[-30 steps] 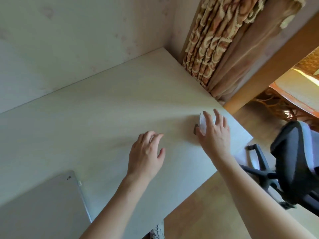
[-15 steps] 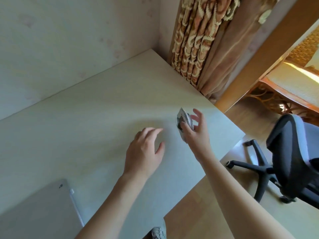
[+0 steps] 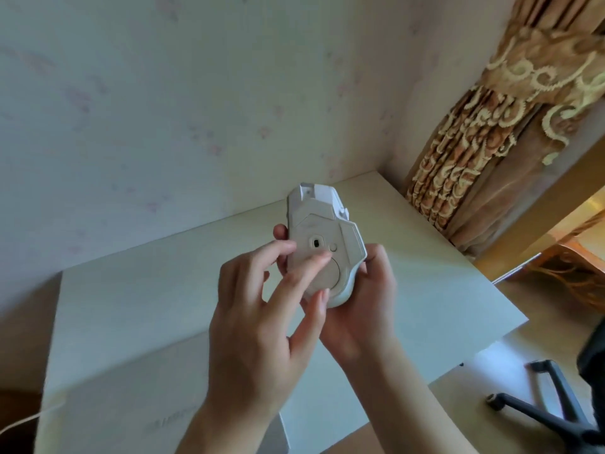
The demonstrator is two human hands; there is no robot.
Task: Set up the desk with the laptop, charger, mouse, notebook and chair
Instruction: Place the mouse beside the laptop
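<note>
A white mouse (image 3: 324,237) is held up above the pale desk (image 3: 409,290), turned over so its underside faces me. My right hand (image 3: 363,306) cups it from below and from the right. My left hand (image 3: 262,319) is in front of it, with fingertips touching the underside near the round cover. A closed silver laptop (image 3: 140,398) lies flat on the desk at the lower left, partly behind my left forearm. A white cable (image 3: 19,424) runs off the desk's left edge. The black chair (image 3: 563,411) stands on the floor at the lower right.
A wallpapered wall (image 3: 196,93) backs the desk. A patterned brown curtain (image 3: 491,142) hangs past the desk's right rear corner. A wooden frame and a wicker seat (image 3: 576,276) lie beyond the desk's right edge.
My right hand has lifted the mouse from the desk's right side and turned it underside up. My left hand has come off the desk onto the mouse. My view has tilted up.
</note>
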